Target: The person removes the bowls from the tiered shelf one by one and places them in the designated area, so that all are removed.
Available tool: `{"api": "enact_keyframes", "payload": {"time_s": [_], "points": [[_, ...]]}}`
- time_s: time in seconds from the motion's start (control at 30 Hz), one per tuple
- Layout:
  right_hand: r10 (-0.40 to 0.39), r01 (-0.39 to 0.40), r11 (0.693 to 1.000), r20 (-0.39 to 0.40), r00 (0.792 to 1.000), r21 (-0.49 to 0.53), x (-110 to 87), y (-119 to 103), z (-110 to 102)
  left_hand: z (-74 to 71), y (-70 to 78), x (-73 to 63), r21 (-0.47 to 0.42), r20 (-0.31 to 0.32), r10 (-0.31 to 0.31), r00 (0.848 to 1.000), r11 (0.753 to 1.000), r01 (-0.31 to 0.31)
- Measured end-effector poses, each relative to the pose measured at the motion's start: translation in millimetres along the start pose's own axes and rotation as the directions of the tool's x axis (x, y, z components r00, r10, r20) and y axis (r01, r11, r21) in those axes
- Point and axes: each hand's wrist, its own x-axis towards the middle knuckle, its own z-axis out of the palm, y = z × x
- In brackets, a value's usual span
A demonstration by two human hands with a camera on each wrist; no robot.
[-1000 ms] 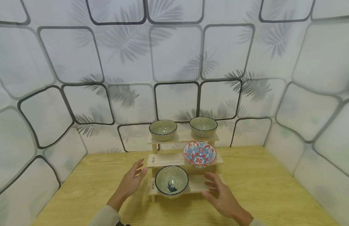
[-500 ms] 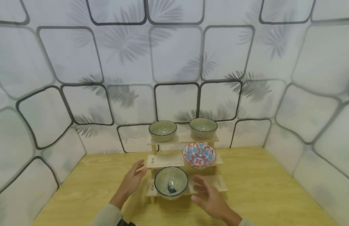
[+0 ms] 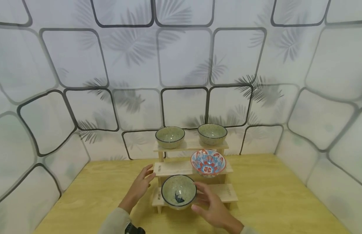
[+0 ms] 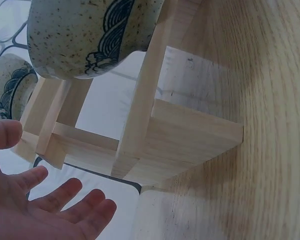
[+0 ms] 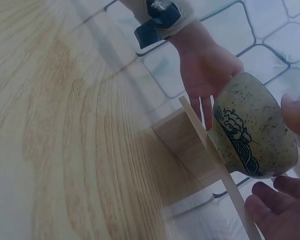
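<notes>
Left hand (image 3: 140, 186) and right hand (image 3: 212, 209), both grips spread apart, flank the near bowl (image 3: 175, 187); wrist views show outer blue waves (image 4: 112, 37), head view an inner dark motif (image 3: 179, 197)

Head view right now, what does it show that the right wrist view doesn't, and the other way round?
Of the two, only the head view shows the red-and-blue inside of the patterned bowl and the dark mark inside the lowest speckled bowl.

Only the right wrist view shows the blue wave pattern on that bowl's outer wall.

Both show the lowest speckled bowl, at least part of the wooden stand, the table, the left hand and the right hand.
</notes>
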Motion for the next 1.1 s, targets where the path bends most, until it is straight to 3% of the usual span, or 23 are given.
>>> {"api": "enact_keyframes", "payload": {"time_s": [0.23,0.43,0.7,1.1], "points": [[0.074,-0.074,0.997,0.010,0.997,-0.006,2.7,-8.2,3.8,6.8,-2.2,0.2,-0.004,-0.005,-0.027,1.000,1.000,0.027],[0.045,-0.045,0.999,-0.011,0.999,-0.028,6.2,-13.2,6.5,6.5,-2.0,4.6,-0.009,-0.001,-0.041,0.999,0.999,0.041],[0.038,-0.045,0.992,-0.062,0.997,-0.122,10.9,-16.1,6.4,1.8,2.2,10.3,0.059,-0.013,-0.026,1.000,0.998,0.027],[0.022,-0.031,0.994,-0.091,0.996,-0.103,10.3,-15.6,8.2,-4.4,10.6,12.8,0.030,0.042,-0.054,0.998,0.998,0.053]]}}
